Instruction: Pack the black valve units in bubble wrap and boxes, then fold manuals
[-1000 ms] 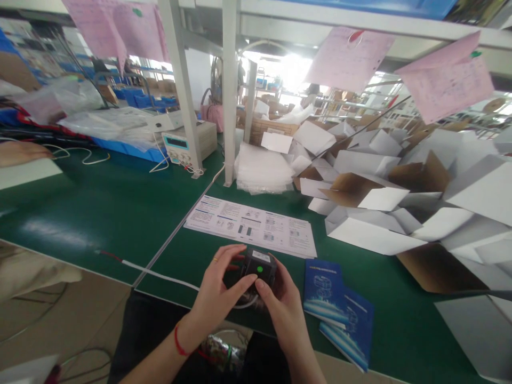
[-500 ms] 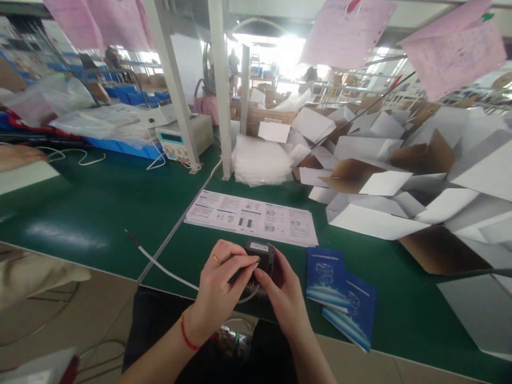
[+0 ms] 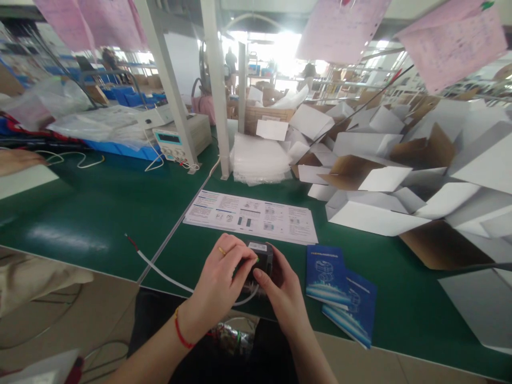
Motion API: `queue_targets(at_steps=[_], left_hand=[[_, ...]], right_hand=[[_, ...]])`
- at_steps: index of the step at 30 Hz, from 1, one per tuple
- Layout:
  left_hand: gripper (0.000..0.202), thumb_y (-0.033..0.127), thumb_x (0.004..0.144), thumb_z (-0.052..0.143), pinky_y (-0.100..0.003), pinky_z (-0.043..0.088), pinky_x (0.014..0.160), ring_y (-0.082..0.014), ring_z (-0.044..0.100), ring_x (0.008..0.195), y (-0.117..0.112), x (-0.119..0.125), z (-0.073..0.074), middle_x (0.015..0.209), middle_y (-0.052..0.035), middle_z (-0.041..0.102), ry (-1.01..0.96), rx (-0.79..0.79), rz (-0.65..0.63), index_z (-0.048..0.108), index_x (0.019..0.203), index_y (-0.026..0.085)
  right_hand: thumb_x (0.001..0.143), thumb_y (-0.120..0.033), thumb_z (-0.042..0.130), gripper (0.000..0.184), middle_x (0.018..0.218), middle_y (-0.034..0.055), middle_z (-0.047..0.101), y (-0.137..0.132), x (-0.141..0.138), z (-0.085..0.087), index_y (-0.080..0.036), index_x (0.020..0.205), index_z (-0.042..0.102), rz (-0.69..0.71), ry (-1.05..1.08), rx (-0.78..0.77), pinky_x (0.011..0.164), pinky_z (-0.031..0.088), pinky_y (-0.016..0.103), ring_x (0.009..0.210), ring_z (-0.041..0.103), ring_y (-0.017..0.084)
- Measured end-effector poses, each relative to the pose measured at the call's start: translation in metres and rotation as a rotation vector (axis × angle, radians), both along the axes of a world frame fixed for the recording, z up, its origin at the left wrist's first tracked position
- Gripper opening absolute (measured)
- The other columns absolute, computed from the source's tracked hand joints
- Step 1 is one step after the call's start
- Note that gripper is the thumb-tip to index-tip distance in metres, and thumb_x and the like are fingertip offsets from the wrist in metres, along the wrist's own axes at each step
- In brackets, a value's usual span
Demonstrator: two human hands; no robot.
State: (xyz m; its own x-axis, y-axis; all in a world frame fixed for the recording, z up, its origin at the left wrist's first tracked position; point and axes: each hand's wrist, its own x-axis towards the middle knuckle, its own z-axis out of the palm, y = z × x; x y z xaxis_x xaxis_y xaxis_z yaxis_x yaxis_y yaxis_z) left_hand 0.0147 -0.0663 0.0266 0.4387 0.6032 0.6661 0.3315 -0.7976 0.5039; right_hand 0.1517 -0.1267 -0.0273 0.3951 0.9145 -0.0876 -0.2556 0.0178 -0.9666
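A small black box-shaped device (image 3: 262, 256) with a white label on top is held just over the front edge of the green table. My right hand (image 3: 282, 288) grips it from the right, thumb against the near face. At its left side my left hand (image 3: 226, 272) pinches a tiny green piece (image 3: 256, 260) against the device; what the piece is I cannot make out. A white cable (image 3: 164, 274) loops below the device, passes behind my left hand and lies leftward on the table, its far end showing red and dark wires.
Printed instruction sheets (image 3: 252, 217) lie beyond my hands; two blue booklets (image 3: 340, 293) are at right. Open white cartons (image 3: 372, 213) crowd the right side. Clear plastic bags (image 3: 260, 160) and a power supply (image 3: 176, 144) stand at the back. Another person's hand (image 3: 20, 161) shows far left.
My left hand has shifted slightly left and up, its fingers more curled at the device's face. The right hand keeps its hold, and the cable has moved a little.
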Motion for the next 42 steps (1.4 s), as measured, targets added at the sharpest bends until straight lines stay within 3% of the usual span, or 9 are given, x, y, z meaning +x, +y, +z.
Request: queue_targets(at_steps=[7,10,14,19,26,34,42], left_hand=[[0.019,0.003,0.096,0.058,-0.029,0.051,0.078,-0.0178,0.058,0.085,-0.005,-0.002,-0.003,0.087,-0.0011,0.06,0.045,-0.014,0.003,0.058,0.087,0.02],[0.015,0.004,0.096,0.062,-0.029,0.052,0.079,-0.0173,0.06,0.086,-0.004,-0.005,-0.006,0.092,-0.0019,0.061,0.016,-0.031,0.003,0.062,0.096,0.019],[0.024,0.001,0.095,0.064,-0.029,0.053,0.081,-0.0169,0.062,0.089,-0.007,-0.003,-0.009,0.095,-0.0026,0.064,-0.036,0.049,-0.008,0.067,0.109,0.021],[0.021,0.0,0.094,0.065,-0.028,0.053,0.075,-0.0155,0.062,0.081,-0.011,0.003,-0.007,0.087,-0.0016,0.064,-0.083,0.098,0.028,0.069,0.099,0.02],[0.015,0.006,0.094,0.064,-0.03,0.056,0.078,-0.0169,0.065,0.082,-0.007,0.001,0.0,0.087,-0.0017,0.066,-0.02,0.004,0.042,0.067,0.09,0.02],[0.018,0.006,0.093,0.057,-0.028,0.056,0.076,-0.0171,0.063,0.082,0.01,-0.007,0.014,0.088,-0.0018,0.061,0.145,-0.144,-0.079,0.062,0.085,0.02],[0.022,0.001,0.093,0.054,-0.03,0.053,0.078,-0.018,0.058,0.084,0.014,-0.003,0.019,0.088,-0.0007,0.057,0.257,-0.077,-0.127,0.054,0.084,0.021]], right_hand=[[0.074,-0.038,0.084,0.059,0.127,0.0085,0.074,0.0,0.004,0.004,-0.021,0.127,0.065,0.011,-0.024,0.006,0.107,0.054,0.047,0.12,0.069,0.032],[0.074,-0.039,0.083,0.062,0.128,0.0091,0.074,-0.001,0.004,0.004,-0.021,0.13,0.063,0.02,-0.033,0.004,0.106,0.054,0.047,0.12,0.069,0.032],[0.074,-0.04,0.083,0.063,0.129,0.0094,0.073,-0.001,0.002,0.002,-0.02,0.13,0.062,0.008,-0.047,-0.001,0.106,0.053,0.045,0.12,0.068,0.031],[0.073,-0.04,0.084,0.066,0.126,0.0096,0.074,-0.001,0.001,0.001,-0.02,0.132,0.062,-0.015,-0.063,-0.017,0.101,0.056,0.044,0.115,0.07,0.031],[0.071,-0.04,0.084,0.066,0.127,0.0097,0.073,-0.001,0.001,0.003,-0.021,0.131,0.063,-0.013,-0.06,-0.011,0.104,0.054,0.046,0.117,0.069,0.032],[0.071,-0.039,0.084,0.066,0.129,0.0088,0.073,-0.001,0.001,0.0,-0.023,0.131,0.062,-0.003,-0.046,0.0,0.103,0.055,0.046,0.116,0.07,0.031],[0.072,-0.039,0.084,0.067,0.129,0.01,0.072,-0.001,0.001,-0.002,-0.021,0.132,0.062,-0.001,-0.053,0.005,0.104,0.054,0.046,0.116,0.069,0.031]])
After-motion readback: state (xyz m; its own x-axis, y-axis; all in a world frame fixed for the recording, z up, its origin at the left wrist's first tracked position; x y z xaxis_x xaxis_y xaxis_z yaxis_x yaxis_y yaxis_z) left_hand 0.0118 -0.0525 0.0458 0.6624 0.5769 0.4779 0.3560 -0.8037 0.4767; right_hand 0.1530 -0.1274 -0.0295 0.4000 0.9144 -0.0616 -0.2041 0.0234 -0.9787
